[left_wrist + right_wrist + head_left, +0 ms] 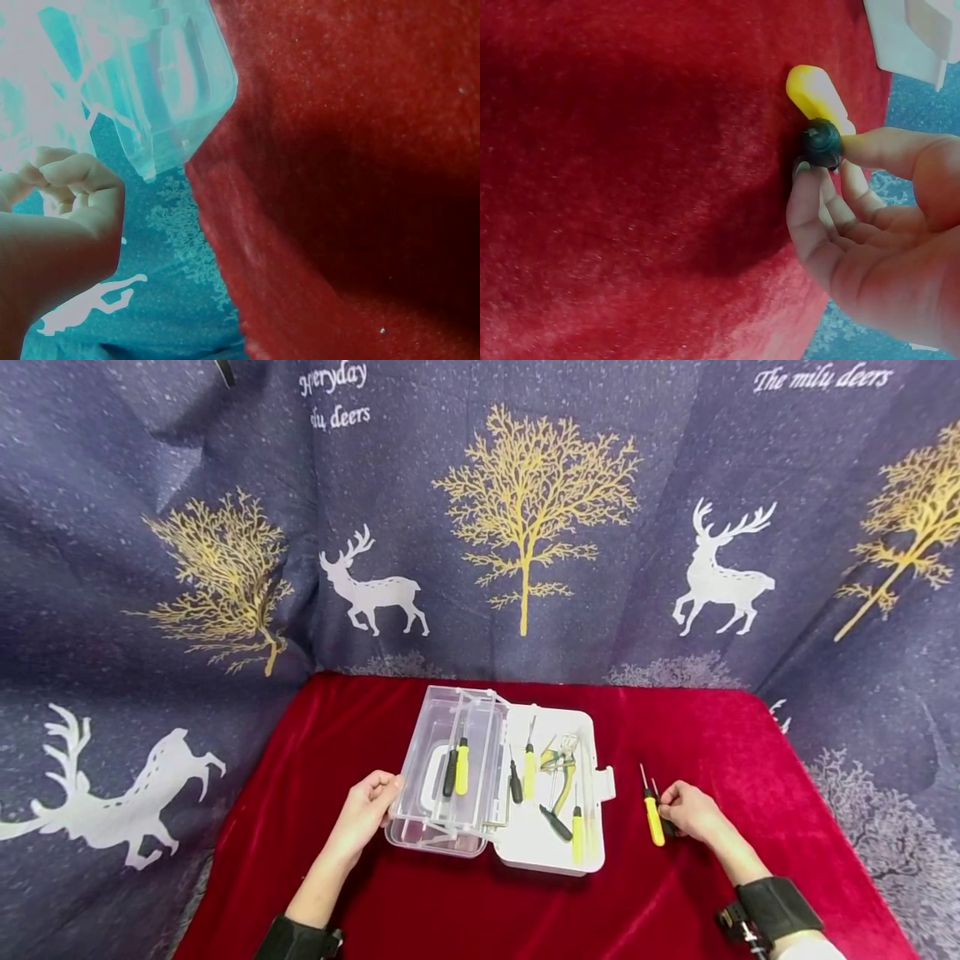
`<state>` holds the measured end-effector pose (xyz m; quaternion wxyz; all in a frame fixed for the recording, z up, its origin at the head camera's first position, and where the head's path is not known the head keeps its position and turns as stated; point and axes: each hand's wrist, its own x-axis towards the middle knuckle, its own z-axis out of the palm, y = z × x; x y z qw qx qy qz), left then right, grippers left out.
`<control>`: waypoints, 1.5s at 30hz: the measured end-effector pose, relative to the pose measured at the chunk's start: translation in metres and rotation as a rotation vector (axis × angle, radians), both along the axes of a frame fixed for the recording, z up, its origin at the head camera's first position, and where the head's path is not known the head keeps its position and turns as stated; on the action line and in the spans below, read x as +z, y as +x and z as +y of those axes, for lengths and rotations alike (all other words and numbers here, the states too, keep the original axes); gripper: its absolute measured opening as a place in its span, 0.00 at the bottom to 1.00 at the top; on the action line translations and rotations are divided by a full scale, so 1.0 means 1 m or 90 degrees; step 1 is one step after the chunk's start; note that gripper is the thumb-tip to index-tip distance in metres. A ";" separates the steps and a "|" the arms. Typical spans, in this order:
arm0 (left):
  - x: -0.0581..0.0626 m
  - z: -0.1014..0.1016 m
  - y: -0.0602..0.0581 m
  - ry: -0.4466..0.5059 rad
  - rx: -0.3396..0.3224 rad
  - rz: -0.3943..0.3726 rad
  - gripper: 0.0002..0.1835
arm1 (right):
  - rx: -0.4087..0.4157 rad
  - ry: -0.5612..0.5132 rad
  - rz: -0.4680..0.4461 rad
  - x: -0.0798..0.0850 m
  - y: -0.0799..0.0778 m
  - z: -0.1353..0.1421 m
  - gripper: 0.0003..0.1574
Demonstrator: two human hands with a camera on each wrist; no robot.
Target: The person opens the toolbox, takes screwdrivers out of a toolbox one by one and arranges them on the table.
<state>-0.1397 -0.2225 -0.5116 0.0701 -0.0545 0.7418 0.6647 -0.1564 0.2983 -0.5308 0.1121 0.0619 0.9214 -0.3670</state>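
An opened toolbox lies on the red cloth, with a clear plastic lid [412, 806] on the left and a white tray [517, 852] on the right. My left hand [367, 806] pinches the lid's left edge between thumb and curled fingers. My right hand [693, 812] pinches a black-handled screwdriver [821, 142] by thumb and fingertips. Close beside it, a yellow-handled screwdriver [653, 820] rests on the cloth. A black screwdriver [450, 772] and a yellow screwdriver [462, 767] lie in the lid. Pliers [567, 770] and several screwdrivers, including a yellow one [577, 835], lie in the tray.
Red cloth [450, 910] covers the table. A dark blue curtain [585, 593] printed with deer and trees hangs around its back and sides. The white box's latch [604, 784] sticks out to the right, toward my right hand.
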 end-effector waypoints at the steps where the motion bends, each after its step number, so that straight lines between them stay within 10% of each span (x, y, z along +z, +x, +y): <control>1: 0.000 0.000 0.000 0.000 0.000 -0.001 0.16 | 0.001 0.001 0.000 -0.001 0.000 0.000 0.07; 32: 0.001 0.000 0.000 0.003 -0.002 0.008 0.15 | 0.011 -0.006 -0.012 0.005 0.003 0.001 0.05; 45: -0.002 -0.003 -0.002 -0.002 0.000 0.005 0.14 | 0.059 0.057 0.086 0.055 -0.010 -0.025 0.05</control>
